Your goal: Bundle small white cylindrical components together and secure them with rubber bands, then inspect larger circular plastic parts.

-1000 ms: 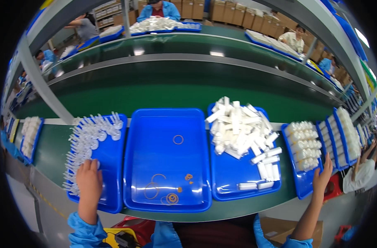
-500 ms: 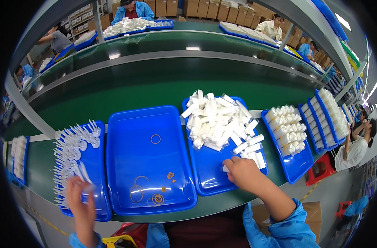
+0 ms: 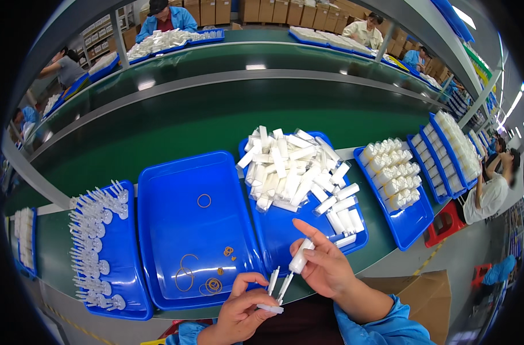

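In front of my body, my left hand [image 3: 242, 310] pinches a translucent white plastic piece with a round base and thin upright prongs [image 3: 285, 287]. Close above it, my right hand [image 3: 331, 273] grips a small white block in clear wrapping [image 3: 299, 261] between thumb and fingers, index finger stretched out. The block's lower end is close to the prong tips; I cannot tell whether they touch. Similar pronged pieces [image 3: 92, 241] stand in rows in the left blue tray [image 3: 121, 259]. A heap of wrapped white blocks [image 3: 291, 167] fills much of another blue tray [image 3: 279, 233].
Between them lies a blue tray [image 3: 187, 172] with several rubber bands [image 3: 213, 286]. To the right, a blue tray [image 3: 408, 227] holds banded white bundles [image 3: 391, 172], beside stacked full trays [image 3: 446, 155]. A green conveyor belt [image 3: 187, 121] runs behind. An open cardboard box [image 3: 423, 299] stands below right.
My left hand has come right from the left tray with a pronged piece. My right hand has lifted a white block out of its tray toward me. The view has shifted slightly.
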### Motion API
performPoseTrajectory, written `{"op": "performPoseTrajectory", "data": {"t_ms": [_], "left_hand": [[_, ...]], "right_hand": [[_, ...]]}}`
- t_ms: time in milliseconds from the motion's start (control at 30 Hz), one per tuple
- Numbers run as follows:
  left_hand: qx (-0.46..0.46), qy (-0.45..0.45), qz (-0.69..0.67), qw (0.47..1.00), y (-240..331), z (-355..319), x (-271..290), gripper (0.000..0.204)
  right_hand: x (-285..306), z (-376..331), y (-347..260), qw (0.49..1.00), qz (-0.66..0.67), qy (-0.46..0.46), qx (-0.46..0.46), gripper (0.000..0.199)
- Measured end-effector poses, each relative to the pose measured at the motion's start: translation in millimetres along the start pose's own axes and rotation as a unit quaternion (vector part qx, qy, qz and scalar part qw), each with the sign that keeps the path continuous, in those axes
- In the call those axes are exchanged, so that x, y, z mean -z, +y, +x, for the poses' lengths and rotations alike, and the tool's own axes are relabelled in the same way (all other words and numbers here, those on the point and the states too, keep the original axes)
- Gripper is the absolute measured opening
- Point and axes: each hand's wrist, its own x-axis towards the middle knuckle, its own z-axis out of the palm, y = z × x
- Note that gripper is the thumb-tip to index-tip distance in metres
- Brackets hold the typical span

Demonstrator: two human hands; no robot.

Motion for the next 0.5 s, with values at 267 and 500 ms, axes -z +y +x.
{"op": "performPoseTrajectory", "data": {"t_ms": [267, 500], "left_hand": [[0.053, 0.042, -0.178, 0.982, -15, 2, -9, 0.015], [0.088, 0.061, -0.148, 0.983, -22, -2, -6, 0.011]], "right_hand": [[16, 2, -4, 0.997, 0.049, -0.049, -0.033, 0.053], [23, -10, -25, 0.838, -0.512, -0.074, 0.173, 0.042]]}}
